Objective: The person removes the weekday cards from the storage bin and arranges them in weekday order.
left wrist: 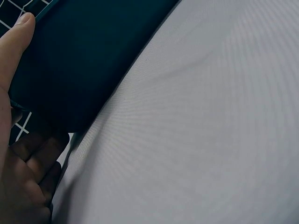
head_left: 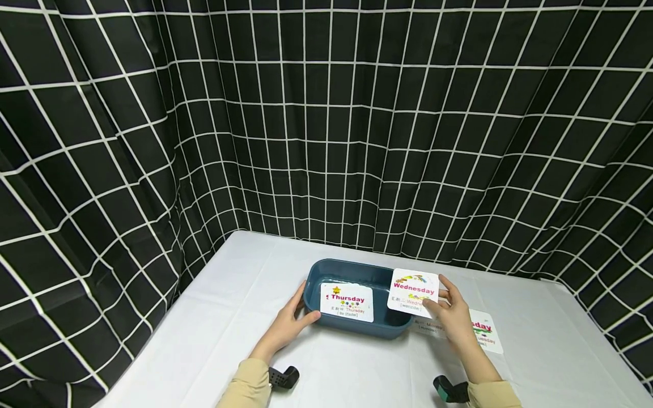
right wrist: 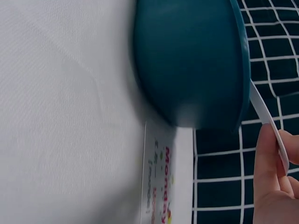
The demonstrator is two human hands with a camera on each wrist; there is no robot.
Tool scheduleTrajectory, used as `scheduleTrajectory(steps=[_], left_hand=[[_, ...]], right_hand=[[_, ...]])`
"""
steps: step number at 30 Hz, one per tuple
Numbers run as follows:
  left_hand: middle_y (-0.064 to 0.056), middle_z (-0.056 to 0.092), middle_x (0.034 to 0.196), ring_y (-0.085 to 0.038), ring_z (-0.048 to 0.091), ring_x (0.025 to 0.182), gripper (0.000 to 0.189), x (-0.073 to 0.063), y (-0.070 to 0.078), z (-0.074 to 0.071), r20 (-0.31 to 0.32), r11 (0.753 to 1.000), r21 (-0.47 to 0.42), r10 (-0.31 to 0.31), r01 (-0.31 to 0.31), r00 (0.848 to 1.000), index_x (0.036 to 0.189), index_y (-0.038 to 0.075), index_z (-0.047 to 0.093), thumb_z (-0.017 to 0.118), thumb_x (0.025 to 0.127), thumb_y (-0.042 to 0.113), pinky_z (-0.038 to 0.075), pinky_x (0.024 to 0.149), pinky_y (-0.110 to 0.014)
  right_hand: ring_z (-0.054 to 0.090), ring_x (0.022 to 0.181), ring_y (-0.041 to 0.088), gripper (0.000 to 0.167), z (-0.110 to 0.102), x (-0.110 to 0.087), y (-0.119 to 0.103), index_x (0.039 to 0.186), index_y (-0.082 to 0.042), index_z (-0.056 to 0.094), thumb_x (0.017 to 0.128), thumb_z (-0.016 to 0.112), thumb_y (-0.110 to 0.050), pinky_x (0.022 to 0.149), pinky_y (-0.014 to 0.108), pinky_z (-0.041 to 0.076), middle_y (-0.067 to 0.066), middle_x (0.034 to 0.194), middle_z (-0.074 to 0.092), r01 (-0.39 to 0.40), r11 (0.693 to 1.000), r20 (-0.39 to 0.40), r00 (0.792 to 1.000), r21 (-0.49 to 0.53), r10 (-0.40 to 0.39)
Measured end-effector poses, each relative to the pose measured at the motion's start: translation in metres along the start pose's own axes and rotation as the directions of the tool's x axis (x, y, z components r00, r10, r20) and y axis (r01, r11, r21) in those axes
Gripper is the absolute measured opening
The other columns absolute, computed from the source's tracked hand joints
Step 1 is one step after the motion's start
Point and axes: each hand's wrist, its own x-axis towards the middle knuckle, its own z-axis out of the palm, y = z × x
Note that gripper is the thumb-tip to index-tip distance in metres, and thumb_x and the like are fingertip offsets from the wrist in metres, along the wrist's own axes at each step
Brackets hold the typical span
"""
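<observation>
A dark blue plastic bin point(head_left: 357, 328) stands on the table, with a Thursday card point(head_left: 348, 309) on top of at least one other card inside it. My left hand point(head_left: 285, 331) holds the bin's left end, thumb at the front rim and fingers round the side; its thumb point(left wrist: 21, 35) shows in the left wrist view. Between thumb and fingers, my right hand point(head_left: 456, 317) pinches a white Wednesday card point(head_left: 410, 290) over the bin's right end. Seen edge-on in the right wrist view, that card point(right wrist: 267, 114) looks thin and tilted.
Right of the bin, a Monday card point(head_left: 428, 327) lies partly hidden by the bin and right hand. Beyond it is a Tuesday card point(head_left: 488, 335), partly covered by the hand. A white cloth covers the table point(head_left: 229, 294); a black gridded curtain point(head_left: 352, 130) hangs behind.
</observation>
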Motion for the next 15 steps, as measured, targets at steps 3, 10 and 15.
scheduleTrajectory(steps=[3,10,15], left_hand=[[-0.006,0.025,0.149,-0.025,0.037,0.128,0.085,0.000,0.000,0.000,0.002,1.000,-0.004,0.000,0.000,1.000,0.150,0.025,0.015,0.067,0.084,0.040,0.022,0.106,-0.048],[-0.010,0.027,0.149,-0.028,0.038,0.127,0.085,0.000,-0.001,0.000,-0.003,1.000,-0.006,0.023,-0.023,1.000,0.150,0.023,0.017,0.067,0.083,0.042,0.023,0.106,-0.050],[-0.008,0.027,0.149,-0.027,0.038,0.127,0.086,0.001,-0.003,0.000,-0.006,1.000,0.001,0.022,-0.021,1.000,0.150,0.025,0.017,0.067,0.083,0.044,0.023,0.106,-0.049]], right_hand=[[0.057,0.082,0.004,0.074,-0.008,-0.002,0.002,0.148,-0.006,0.016,0.089,0.060,-0.003,0.063,0.015,0.047,0.015,0.113,0.045,-0.005,1.000,-0.025,1.000,0.006,0.005],[0.054,0.078,-0.005,0.074,-0.024,-0.006,0.006,0.148,-0.006,0.015,0.089,0.059,-0.003,0.063,0.013,0.046,0.011,0.113,0.043,-0.032,0.999,-0.089,0.996,0.015,0.033],[0.051,0.076,-0.007,0.074,-0.037,-0.009,0.014,0.149,-0.007,0.014,0.090,0.057,-0.003,0.062,0.012,0.045,0.013,0.118,0.041,-0.075,0.997,-0.144,0.987,-0.004,0.073]])
